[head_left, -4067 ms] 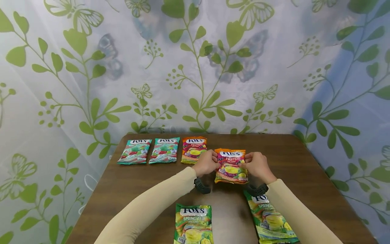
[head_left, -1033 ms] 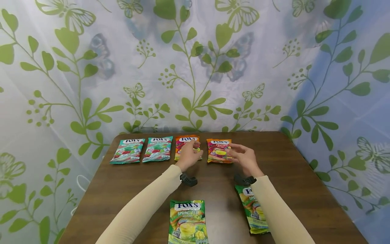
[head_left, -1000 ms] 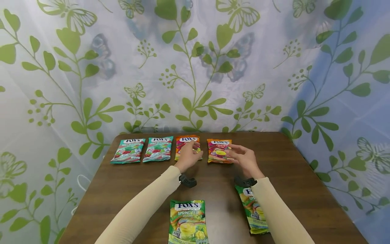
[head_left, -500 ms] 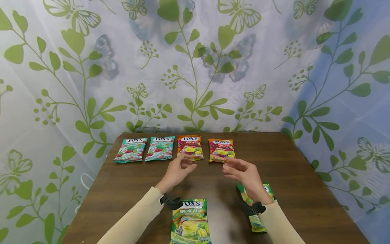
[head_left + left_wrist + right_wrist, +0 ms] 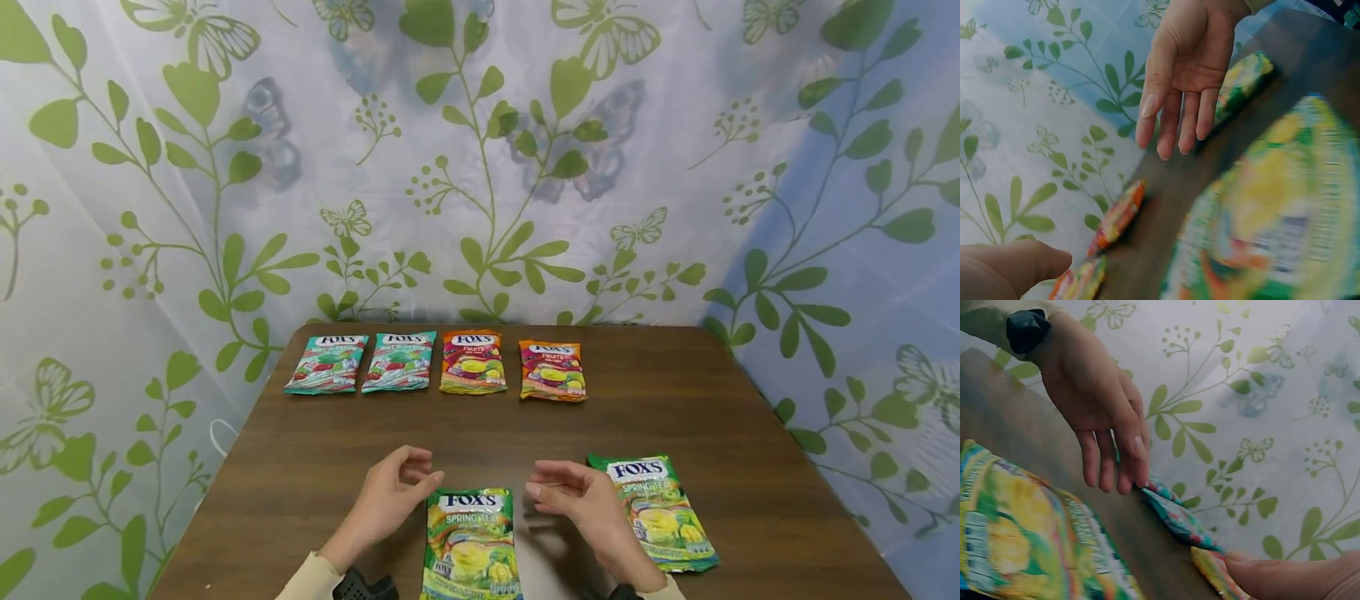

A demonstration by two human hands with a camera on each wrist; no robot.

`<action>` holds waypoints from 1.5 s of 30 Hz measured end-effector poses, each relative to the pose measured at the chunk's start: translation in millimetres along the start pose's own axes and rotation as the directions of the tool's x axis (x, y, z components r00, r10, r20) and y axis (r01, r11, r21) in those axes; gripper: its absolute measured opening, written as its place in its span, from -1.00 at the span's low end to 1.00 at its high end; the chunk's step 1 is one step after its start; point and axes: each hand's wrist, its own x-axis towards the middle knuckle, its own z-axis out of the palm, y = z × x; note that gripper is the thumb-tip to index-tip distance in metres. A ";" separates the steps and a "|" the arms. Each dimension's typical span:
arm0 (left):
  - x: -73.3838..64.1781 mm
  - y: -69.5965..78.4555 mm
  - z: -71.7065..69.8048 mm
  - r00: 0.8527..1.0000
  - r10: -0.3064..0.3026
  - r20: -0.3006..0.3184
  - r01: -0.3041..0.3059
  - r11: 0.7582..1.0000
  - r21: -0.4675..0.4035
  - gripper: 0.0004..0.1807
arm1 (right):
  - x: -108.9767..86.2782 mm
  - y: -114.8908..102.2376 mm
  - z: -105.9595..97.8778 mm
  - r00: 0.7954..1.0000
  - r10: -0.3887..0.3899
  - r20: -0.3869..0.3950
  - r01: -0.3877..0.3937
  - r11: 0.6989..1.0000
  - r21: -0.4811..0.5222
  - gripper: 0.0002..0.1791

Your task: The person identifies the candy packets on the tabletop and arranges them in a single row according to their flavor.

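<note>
My left hand (image 5: 388,496) hovers by the upper left corner of a green Spring Tea candy bag (image 5: 471,546), its fingers relaxed around nothing. To the right of that bag my right hand (image 5: 581,508) hangs with loosely bent fingers, also holding nothing. A second Spring Tea candy bag (image 5: 663,517) lies tilted just right of the right hand, partly covered by it. Both wrist views show the opposite hand with loose fingers, and the near green bag (image 5: 1272,206) looks blurred there.
Along the back of the brown table (image 5: 337,450) lie two teal Mint Blossom bags (image 5: 327,365) (image 5: 399,362). Two orange Fruits bags (image 5: 472,363) (image 5: 552,372) continue that row to the right. A leaf-patterned curtain (image 5: 480,167) hangs behind the table.
Earlier both hands gripped an orange Fruits bag. It now lies in the back row, let go. Both hands have drawn back toward the near green Spring Tea bag.
</note>
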 end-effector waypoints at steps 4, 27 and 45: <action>-22.4 -13.9 -2.1 0.999 -0.038 0.032 0.038 0.999 -0.025 -0.51 | -9.6 18.3 3.7 0.998 0.055 0.014 -0.055 0.998 0.008 -0.37; -42.2 -41.1 14.8 0.975 -0.156 0.158 0.165 0.985 -0.042 -0.57 | -24.7 45.1 27.4 0.976 0.199 0.092 -0.193 0.979 -0.069 -0.34; -42.7 -35.0 21.8 0.978 -0.118 0.170 0.133 0.988 -0.083 -0.63 | -22.1 42.3 38.9 0.975 0.191 0.115 -0.169 0.969 -0.181 -0.30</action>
